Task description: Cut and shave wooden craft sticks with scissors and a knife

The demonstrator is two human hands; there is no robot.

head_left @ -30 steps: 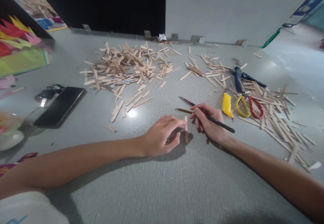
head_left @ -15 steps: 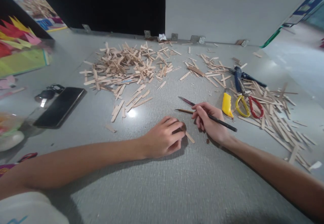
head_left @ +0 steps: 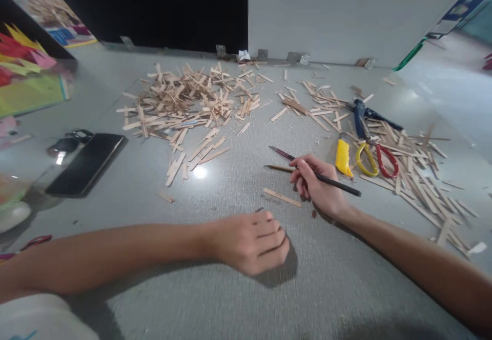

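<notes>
My right hand (head_left: 317,181) is closed around a slim black-handled tool (head_left: 338,185) with a thin pointed tip, aimed up and left. Beneath it, a thin brownish pencil-like stick (head_left: 279,168) pokes out from the same fingers. My left hand (head_left: 255,242) is curled, knuckles up, just above the grey table. A small dark bit (head_left: 260,209) shows by its thumb side; what the fingers hold, if anything, is hidden. Between the hands lies a flat wooden craft stick (head_left: 282,197) with a small mark on it.
A heap of cut craft sticks (head_left: 180,97) lies at the back left. More pieces surround a yellow cutter (head_left: 343,158), red-and-yellow-handled scissors (head_left: 376,158) and a dark blue hand tool (head_left: 360,117) on the right. A phone (head_left: 88,165) lies left. A black-and-white panel (head_left: 346,17) stands behind.
My left hand has moved back towards me, off the craft stick, which now lies in full view at a slightly different angle. My right hand has hardly moved.
</notes>
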